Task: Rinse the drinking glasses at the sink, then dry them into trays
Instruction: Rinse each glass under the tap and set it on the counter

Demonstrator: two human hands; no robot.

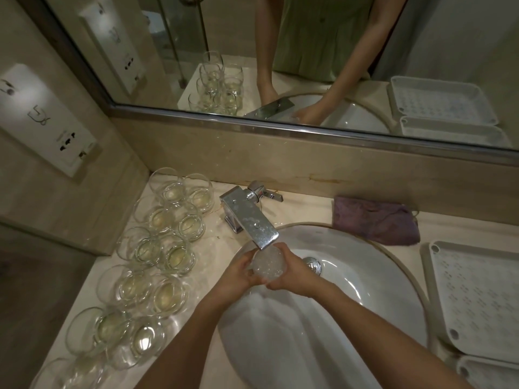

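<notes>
Both my hands hold one clear drinking glass (pixel 268 263) under the spout of the chrome tap (pixel 250 220), over the white sink (pixel 365 276). Water foams inside the glass and runs down into the basin. My left hand (pixel 238 275) grips the glass from the left, and my right hand (pixel 292 272) grips it from the right. Several more clear glasses (pixel 157 248) stand in two rows on the counter left of the sink. A white perforated tray (pixel 477 299) lies right of the sink, holding nothing.
A purple cloth (pixel 376 223) lies on the counter behind the sink's right side. A second white tray (pixel 488 372) shows at the lower right corner. A mirror (pixel 280 66) runs along the back wall, and a socket panel (pixel 45 119) sits on the left wall.
</notes>
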